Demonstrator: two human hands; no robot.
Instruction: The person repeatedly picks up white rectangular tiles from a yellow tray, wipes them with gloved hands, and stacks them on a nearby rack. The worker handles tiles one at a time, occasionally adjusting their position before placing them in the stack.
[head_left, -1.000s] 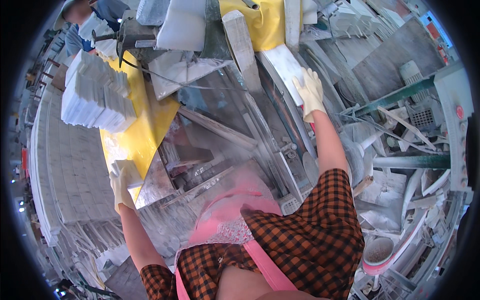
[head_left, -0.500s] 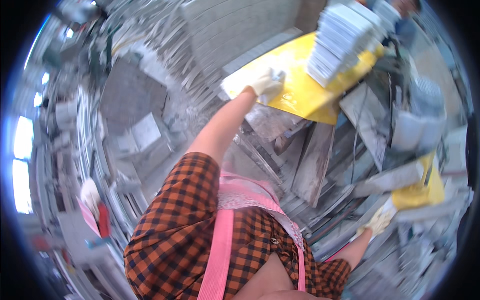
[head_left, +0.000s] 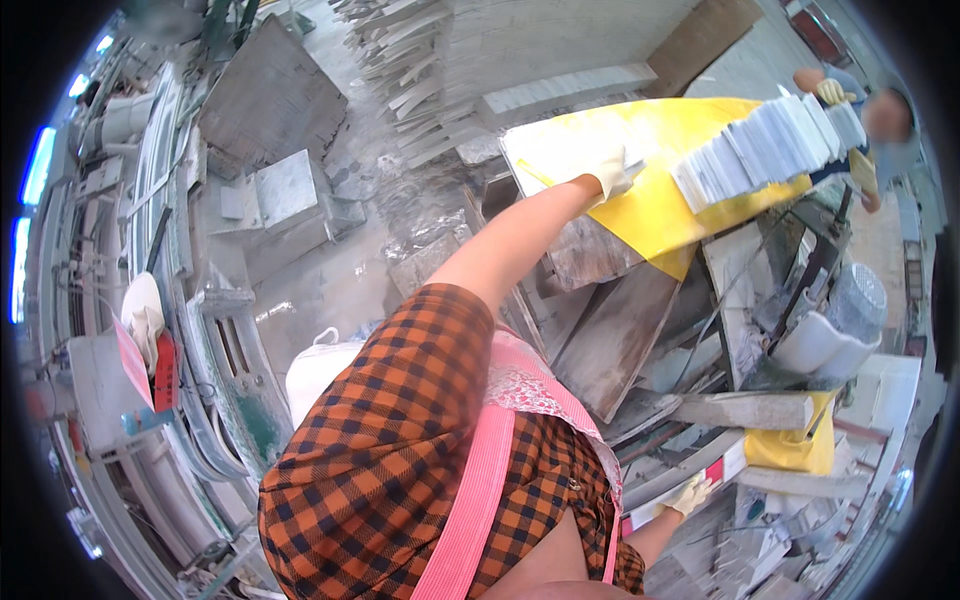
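Observation:
My left hand point(head_left: 612, 175), in a cream glove, is over the near left part of a yellow sheet point(head_left: 560, 135). Its fingers are closed around a small greyish thing that I cannot make out. To its right on the sheet lies a row of stacked pale grey slabs point(head_left: 745, 150), apart from my hand. At the lower right, my right hand point(head_left: 692, 494), also gloved, is stretched out with its fingers apart. It is beside a pale bar with a red patch point(head_left: 714, 470); whether they touch is hard to tell.
A co-worker's gloved hand point(head_left: 832, 92) is at the far end of the slabs. White tubs point(head_left: 825, 345) stand at the right, near a second yellow sheet point(head_left: 795, 440). Boards point(head_left: 615, 340) lean below the first sheet. Machinery point(head_left: 235, 370) lines the left side.
The view has shifted and turned, and is sharper now. My left hand remains at the yellow sheet. The co-worker and the far end of the slabs show more fully.

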